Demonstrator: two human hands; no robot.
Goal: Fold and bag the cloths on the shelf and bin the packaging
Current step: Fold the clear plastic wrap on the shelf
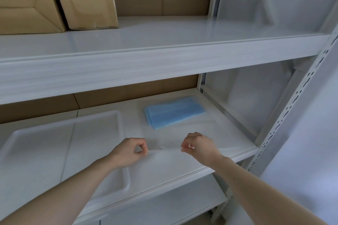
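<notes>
A stack of folded blue cloths [173,112] lies at the back right of the middle shelf [228,139], inside a clear plastic bag [182,133] that stretches toward me. My left hand [129,151] and my right hand [198,147] each pinch the bag's near edge, pulling it taut between them just above the shelf front. The bag's outline is faint against the white shelf.
A white tray [36,144] rests on the left of the same shelf, under my left forearm. Two cardboard boxes [54,0] stand on the upper shelf at the left. A perforated white upright [292,115] and translucent sheeting bound the right side.
</notes>
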